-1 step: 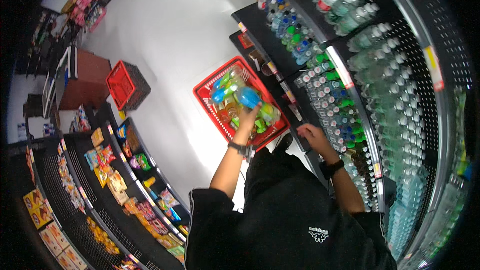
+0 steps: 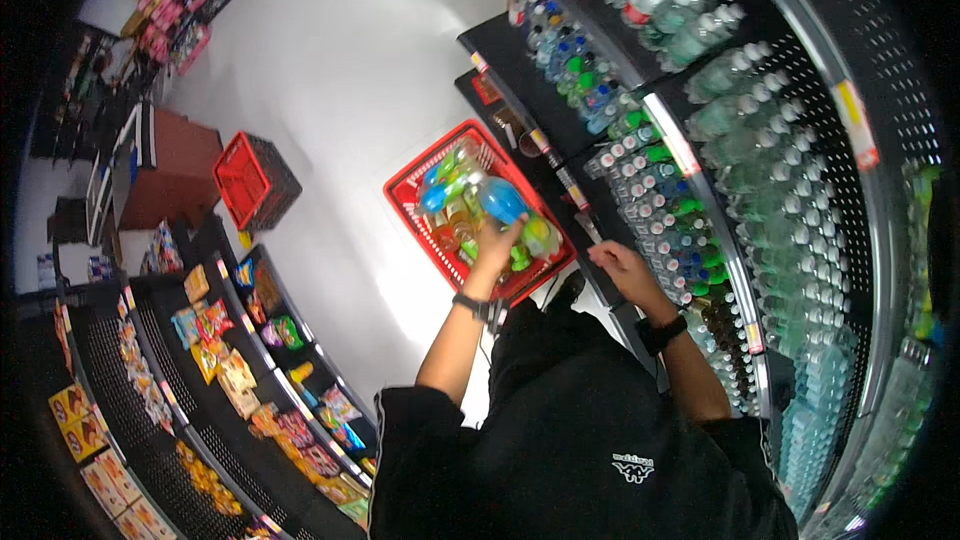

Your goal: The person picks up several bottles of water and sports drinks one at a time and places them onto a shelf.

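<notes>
My left hand [image 2: 495,244] reaches into a red shopping basket [image 2: 411,232] and closes on the near end of a rounded blue bottle [image 2: 503,200]. Part of its grip is hidden behind the back of the hand. Around that bottle lie several others, among them an amber one [image 2: 464,224] and a yellow-green one [image 2: 541,234]; another blue item [image 2: 434,199] rests toward the basket's far left. To the right, beside the drinks shelf, hovers my right hand [image 2: 622,268], its fingers loosely bent and apart with nothing in them.
Shelves of water bottles [image 2: 770,170] curve along the right, with small bottles [image 2: 650,200] on lower tiers nearest the basket. A second red basket [image 2: 243,180] stands on the floor to the left. Snack shelves [image 2: 240,360] fill the lower left, near a brown counter [image 2: 180,165].
The blue bottle and my left hand have shifted very slightly nearer to me. The view has turned a little; my right hand stays by the shelf.
</notes>
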Demonstrator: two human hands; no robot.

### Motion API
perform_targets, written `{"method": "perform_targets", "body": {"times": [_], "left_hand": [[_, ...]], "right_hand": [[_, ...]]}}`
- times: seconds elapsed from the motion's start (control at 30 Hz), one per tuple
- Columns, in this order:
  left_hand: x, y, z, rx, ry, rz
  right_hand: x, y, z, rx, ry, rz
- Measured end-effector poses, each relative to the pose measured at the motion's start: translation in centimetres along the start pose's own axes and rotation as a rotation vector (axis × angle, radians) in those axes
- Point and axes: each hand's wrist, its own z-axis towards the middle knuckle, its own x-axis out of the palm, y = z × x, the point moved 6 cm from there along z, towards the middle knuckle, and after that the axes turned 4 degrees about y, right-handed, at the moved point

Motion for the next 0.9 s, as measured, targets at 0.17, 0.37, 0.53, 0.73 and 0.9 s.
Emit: {"method": "perform_targets", "body": {"times": [0.17, 0.37, 0.53, 0.73, 0.9], "left_hand": [[8.8, -16.8, -7.9, 0.16, 0.402, 0.549], [13.9, -21.5, -11.4, 0.39, 0.496, 0.475], [19.5, -30.7, -16.8, 0.877, 0.748, 0.469], [27.9, -41.4, -22.1, 1.031, 0.854, 0.18], [35.0, -48.7, -21.2, 1.026, 0.935, 0.004]], "right_hand": [[-3.1, 7.3, 0.3, -0.124, -0.029, 0.031], [-8.5, 11.4, -6.0, -0.232, -0.097, 0.016], [-13.8, 21.5, -16.5, -0.216, -0.257, 0.025], [-21.8, 30.2, -25.7, -0.443, -0.572, -0.273], [-29.6, 33.8, -26.9, -0.456, -0.787, -0.366]]}}
